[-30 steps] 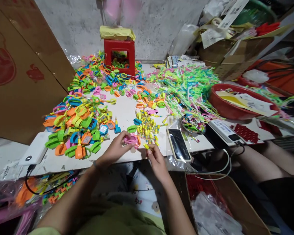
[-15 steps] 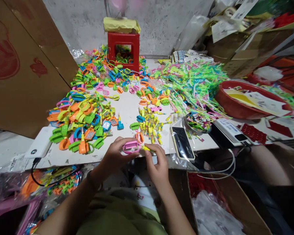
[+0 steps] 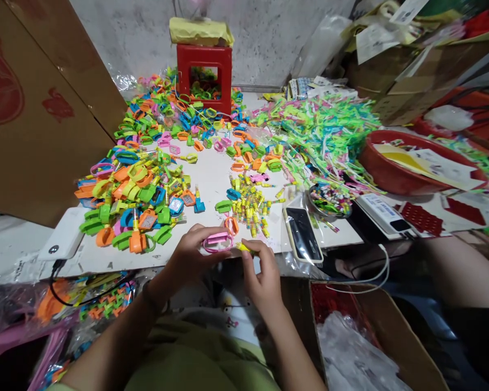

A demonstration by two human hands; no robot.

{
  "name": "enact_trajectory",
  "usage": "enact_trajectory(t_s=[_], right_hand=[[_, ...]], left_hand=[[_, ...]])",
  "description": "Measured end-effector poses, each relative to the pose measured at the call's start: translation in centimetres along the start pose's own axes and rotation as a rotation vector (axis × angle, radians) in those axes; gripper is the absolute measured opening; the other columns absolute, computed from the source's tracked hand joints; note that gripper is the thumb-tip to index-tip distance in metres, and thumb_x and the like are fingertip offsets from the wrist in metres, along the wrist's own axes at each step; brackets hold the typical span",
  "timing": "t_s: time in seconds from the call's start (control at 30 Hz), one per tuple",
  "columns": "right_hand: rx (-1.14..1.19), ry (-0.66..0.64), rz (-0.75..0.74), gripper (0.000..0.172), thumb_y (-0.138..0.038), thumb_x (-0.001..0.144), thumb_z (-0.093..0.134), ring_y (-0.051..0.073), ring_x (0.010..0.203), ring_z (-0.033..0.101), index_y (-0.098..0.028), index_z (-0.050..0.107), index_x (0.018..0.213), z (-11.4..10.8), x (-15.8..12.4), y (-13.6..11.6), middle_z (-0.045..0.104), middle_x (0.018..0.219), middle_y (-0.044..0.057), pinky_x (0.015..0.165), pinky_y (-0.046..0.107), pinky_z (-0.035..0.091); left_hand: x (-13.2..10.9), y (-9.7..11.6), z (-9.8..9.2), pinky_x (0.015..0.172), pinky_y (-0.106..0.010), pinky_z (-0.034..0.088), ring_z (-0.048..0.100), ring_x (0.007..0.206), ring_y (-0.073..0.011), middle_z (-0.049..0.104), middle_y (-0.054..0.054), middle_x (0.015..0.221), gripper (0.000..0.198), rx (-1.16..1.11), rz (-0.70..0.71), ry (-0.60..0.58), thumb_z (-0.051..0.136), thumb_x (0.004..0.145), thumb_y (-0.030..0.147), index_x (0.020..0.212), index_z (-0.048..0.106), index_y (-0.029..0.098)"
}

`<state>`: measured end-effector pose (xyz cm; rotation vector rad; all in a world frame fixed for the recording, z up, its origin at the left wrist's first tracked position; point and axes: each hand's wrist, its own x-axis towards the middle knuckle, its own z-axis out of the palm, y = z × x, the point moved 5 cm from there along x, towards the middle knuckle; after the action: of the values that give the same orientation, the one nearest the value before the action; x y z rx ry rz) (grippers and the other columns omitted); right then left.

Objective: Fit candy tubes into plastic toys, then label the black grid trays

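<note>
My left hand (image 3: 195, 251) is closed around a pink toy watch (image 3: 217, 243), its band forming a loop. Close to its right side, my right hand (image 3: 261, 266) pinches a small yellow tube-like piece (image 3: 244, 247). A narrow gap seems to separate the piece from the watch. Just beyond the hands lie an orange toy watch (image 3: 231, 225) and a green one (image 3: 224, 206). A loose pile of small yellow tubes (image 3: 250, 209) spreads behind my right hand. To the left is a heap of colourful toy watches (image 3: 134, 201), some with yellow tubes attached.
A red stool (image 3: 204, 51) stands at the back among more toy watches. Green stringy pieces (image 3: 326, 125) cover the back right, near a red basin (image 3: 375, 168). A phone (image 3: 303, 233), a bowl of small parts (image 3: 330, 202) and a white power bank (image 3: 62, 236) sit along the front.
The view has shifted slightly. Both hands keep their holds, and the yellow piece appears slightly farther from the pink watch.
</note>
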<state>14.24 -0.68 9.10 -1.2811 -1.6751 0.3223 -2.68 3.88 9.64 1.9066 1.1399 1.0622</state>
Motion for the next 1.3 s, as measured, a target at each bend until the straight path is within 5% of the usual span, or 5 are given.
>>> enact_trajectory(t_s=[0.1, 0.3, 0.53, 0.77, 1.3], right_hand=[[-0.03, -0.001, -0.032, 0.013, -0.02, 0.096, 0.046, 0.019, 0.088, 0.061, -0.021, 0.057, 0.103, 0.2, 0.0, -0.4, 0.067, 0.095, 0.004, 0.078, 0.032, 0.041], [-0.308, -0.206, -0.058, 0.016, -0.021, 0.099, 0.04, 0.02, 0.073, 0.058, -0.018, 0.056, 0.099, 1.0, -0.1, -0.8, 0.061, 0.078, 0.004, 0.069, 0.033, 0.033], [-0.243, -0.243, -0.023, 0.016, -0.021, 0.1, 0.039, 0.02, 0.077, 0.059, -0.019, 0.054, 0.101, 1.0, -0.9, -0.7, 0.062, 0.082, 0.004, 0.072, 0.033, 0.034], [-0.112, -0.071, 0.026, 0.014, -0.024, 0.098, 0.045, 0.02, 0.084, 0.059, -0.021, 0.054, 0.107, 0.0, -0.8, -0.8, 0.065, 0.093, 0.005, 0.073, 0.033, 0.04], [-0.222, -0.136, -0.017, 0.011, -0.019, 0.097, 0.044, 0.02, 0.08, 0.059, -0.02, 0.054, 0.1, 0.3, -0.5, -0.9, 0.064, 0.087, 0.004, 0.072, 0.033, 0.035]], left_hand=[[0.1, 0.2, 0.1, 0.081, -0.032, 0.052, 0.065, 0.089, -0.0218, 0.074, -0.009, 0.099, 0.039, 0.016, 0.019, -0.008, 0.075, 0.077, 0.042, 0.108, 0.07, 0.019], [-0.2, -0.2, 0.5, 0.079, -0.033, 0.052, 0.066, 0.086, -0.0227, 0.074, -0.009, 0.092, 0.04, 0.041, -0.017, -0.017, 0.074, 0.076, 0.047, 0.103, 0.071, 0.017], [-0.5, -1.0, 0.5, 0.079, -0.027, 0.053, 0.067, 0.088, -0.0199, 0.072, -0.008, 0.097, 0.04, -0.061, -0.128, -0.046, 0.075, 0.076, 0.044, 0.105, 0.07, 0.017], [-0.3, -0.4, 0.2, 0.081, -0.027, 0.053, 0.067, 0.088, -0.019, 0.072, -0.007, 0.096, 0.041, -0.089, -0.074, -0.043, 0.077, 0.075, 0.04, 0.107, 0.07, 0.017], [-0.1, 0.4, 0.5, 0.08, -0.029, 0.055, 0.068, 0.088, -0.0203, 0.073, -0.009, 0.096, 0.037, -0.07, -0.06, -0.018, 0.077, 0.075, 0.039, 0.104, 0.071, 0.016]])
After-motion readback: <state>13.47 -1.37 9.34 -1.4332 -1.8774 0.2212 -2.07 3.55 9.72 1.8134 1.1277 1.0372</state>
